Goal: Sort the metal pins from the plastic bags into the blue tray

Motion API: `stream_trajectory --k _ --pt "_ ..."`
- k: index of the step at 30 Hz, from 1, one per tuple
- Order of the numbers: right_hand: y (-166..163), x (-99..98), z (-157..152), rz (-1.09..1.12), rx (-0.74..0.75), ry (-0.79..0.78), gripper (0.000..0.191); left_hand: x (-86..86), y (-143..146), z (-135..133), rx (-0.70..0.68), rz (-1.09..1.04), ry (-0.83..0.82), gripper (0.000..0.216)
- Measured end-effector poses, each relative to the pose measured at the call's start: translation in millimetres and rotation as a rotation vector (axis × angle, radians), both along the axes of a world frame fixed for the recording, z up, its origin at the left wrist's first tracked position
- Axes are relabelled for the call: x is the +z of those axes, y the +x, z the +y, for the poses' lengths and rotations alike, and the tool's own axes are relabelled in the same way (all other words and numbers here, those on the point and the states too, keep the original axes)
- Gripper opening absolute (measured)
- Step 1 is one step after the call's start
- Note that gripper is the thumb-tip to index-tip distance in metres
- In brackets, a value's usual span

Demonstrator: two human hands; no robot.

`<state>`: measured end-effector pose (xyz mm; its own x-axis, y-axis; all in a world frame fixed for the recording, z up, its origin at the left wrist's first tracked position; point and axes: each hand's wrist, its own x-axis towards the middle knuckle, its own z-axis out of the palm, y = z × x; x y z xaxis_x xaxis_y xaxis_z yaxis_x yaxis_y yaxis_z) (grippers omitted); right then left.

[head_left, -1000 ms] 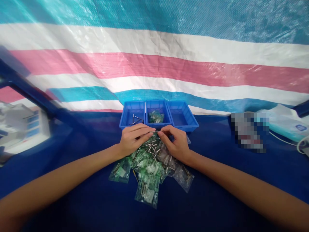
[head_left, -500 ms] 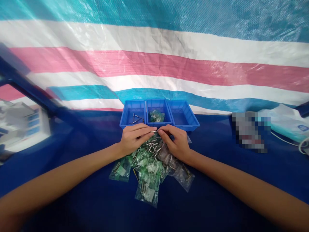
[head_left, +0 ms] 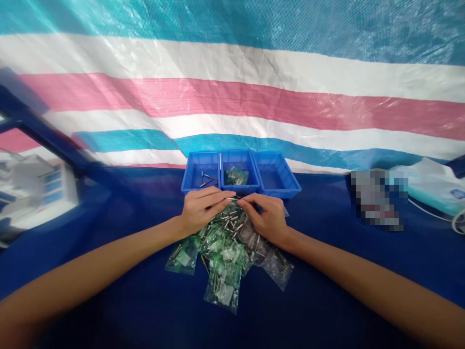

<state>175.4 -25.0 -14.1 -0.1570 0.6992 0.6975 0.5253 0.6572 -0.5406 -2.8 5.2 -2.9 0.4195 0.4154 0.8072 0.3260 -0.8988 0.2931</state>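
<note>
A slim silver metal piece (head_left: 231, 198) spans the gap between my two hands. Its left end sits in the closed fingertips of my left hand (head_left: 200, 208). My right hand (head_left: 268, 215) is closed in a pinch at its other end, where detail is too small to make out. Below both hands lies a heap of loose metal pieces (head_left: 232, 223), looking like small screws or pins, and clear and greenish plastic bags (head_left: 221, 286), some with metal pieces inside. My right hand partly covers the heap's right side.
Behind my hands stand a left blue bin (head_left: 184, 181) with a few metal pieces, a middle blue bin (head_left: 240, 187) with a greenish bag, and a right blue bin (head_left: 296, 188). A white device (head_left: 65, 189) is at far left, a plastic package (head_left: 428, 186) at right. Striped sheeting (head_left: 232, 97) hangs behind.
My right fingertips have shifted slightly right along the metal piece. My left hand stays nearly in place; the whole view has moved very slightly.
</note>
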Motion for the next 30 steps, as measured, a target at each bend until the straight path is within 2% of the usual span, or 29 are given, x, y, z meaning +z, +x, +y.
stream_trajectory --k 9,17,30 --pt "-0.6 -0.8 0.8 0.015 -0.007 -0.01 0.033 -1.7 -1.8 0.0 -0.011 -0.012 -0.02 0.017" --pt "-0.5 -2.3 2.6 0.009 0.053 -0.019 0.017 -1.7 -2.2 1.3 -0.058 0.006 0.027 0.018" --pt "-0.2 -2.2 3.3 0.001 0.064 -0.014 0.011 -3.4 -2.6 2.5 -0.055 0.062 0.046 0.017"
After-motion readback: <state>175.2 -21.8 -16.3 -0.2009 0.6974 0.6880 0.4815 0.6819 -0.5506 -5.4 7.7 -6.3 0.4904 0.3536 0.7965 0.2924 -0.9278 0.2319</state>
